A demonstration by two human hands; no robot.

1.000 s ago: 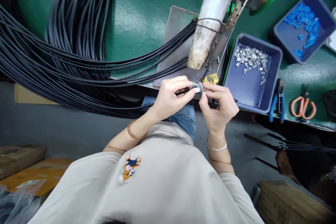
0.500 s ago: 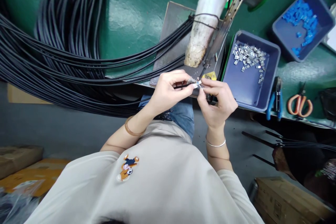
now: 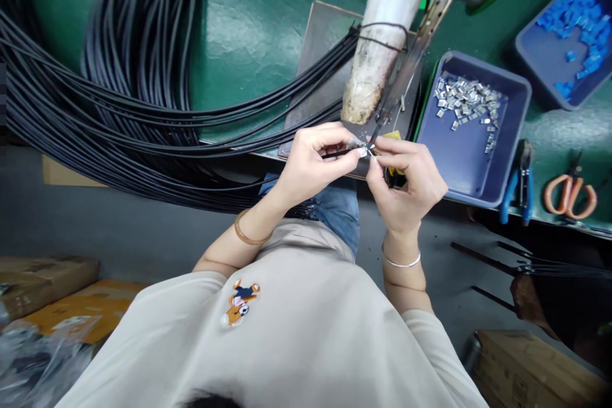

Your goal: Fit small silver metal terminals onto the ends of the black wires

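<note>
My left hand (image 3: pixel 310 162) is closed around a black cable (image 3: pixel 336 154), its thumb and fingers pressed together near the tip. A small silvery, whitish piece (image 3: pixel 364 152) shows at the cable's end, between both hands; it is too small to make out fully. From the other side, my right hand (image 3: pixel 408 182) pinches at this tip with thumb and forefinger. Its fingertips hide what they grip, perhaps fine wire ends. Just beyond the fingers, a narrow dark metal tool arm (image 3: pixel 394 92) slants down beside a yellow-marked part (image 3: pixel 394 136).
Long bundles of black cables (image 3: pixel 138 44) lie across the green table (image 3: pixel 253 6) at left. A wrapped white post (image 3: pixel 389 6) stands ahead. To the right are a bin (image 3: pixel 459 166) of metal shells, a bin (image 3: pixel 540 51) of blue pieces, pliers (image 3: pixel 519 188) and orange-handled scissors (image 3: pixel 570 194).
The whole view has shifted, so the table items sit farther right in the picture. Both hands stay together at the cable end, with small finger movements at the tip.
</note>
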